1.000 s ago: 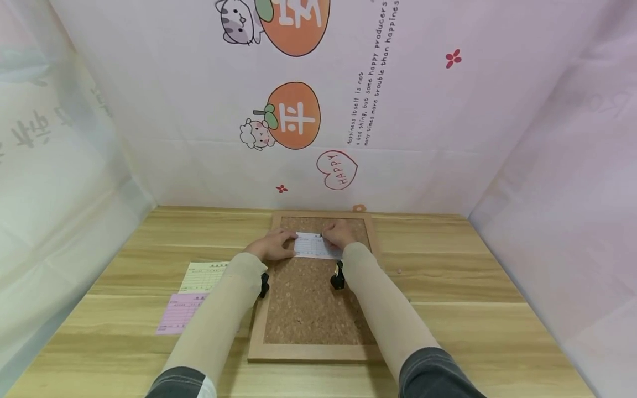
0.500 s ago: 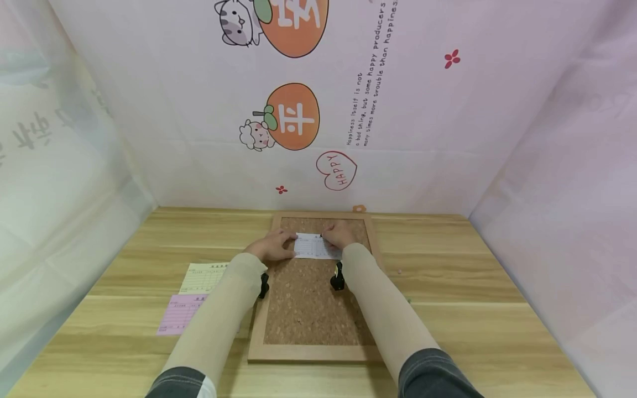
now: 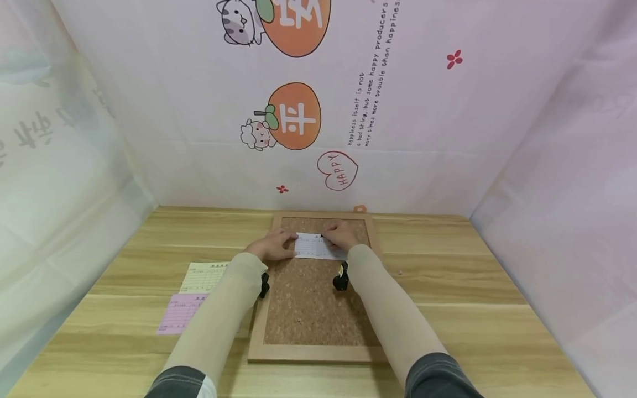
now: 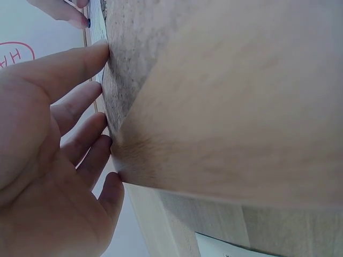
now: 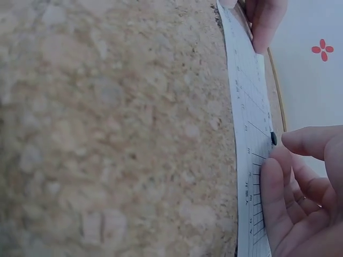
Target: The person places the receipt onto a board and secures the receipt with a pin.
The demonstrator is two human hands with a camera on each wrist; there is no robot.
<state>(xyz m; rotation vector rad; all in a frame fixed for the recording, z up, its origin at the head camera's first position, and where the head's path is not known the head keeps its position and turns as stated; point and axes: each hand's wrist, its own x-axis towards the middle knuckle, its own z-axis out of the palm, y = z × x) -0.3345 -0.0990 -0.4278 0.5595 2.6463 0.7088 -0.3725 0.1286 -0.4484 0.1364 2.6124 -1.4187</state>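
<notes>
A wood-framed cork board [image 3: 308, 304] lies flat on the table, and a white printed slip [image 3: 314, 247] lies across its upper part. My left hand [image 3: 285, 243] presses the slip's left end down with straight fingers; in the left wrist view those fingers [image 4: 80, 101] lie against the cork [image 4: 128, 64]. My right hand [image 3: 332, 236] is at the slip's top right. There its thumb and forefinger [image 5: 278, 182] pinch a dark push pin [image 5: 274, 138] that stands on the slip [image 5: 246, 107]. The left hand's fingertip [image 5: 265, 24] shows at the slip's far end.
A yellow slip [image 3: 204, 275] and a pink slip [image 3: 180, 313] lie on the wooden table [image 3: 473, 309] left of the board. A tiny speck [image 3: 400, 271] sits on the table right of it. Printed cloth walls [image 3: 557, 166] close in the back and both sides.
My right forearm has shifted slightly to the right. Both hands stay on the slip where they were.
</notes>
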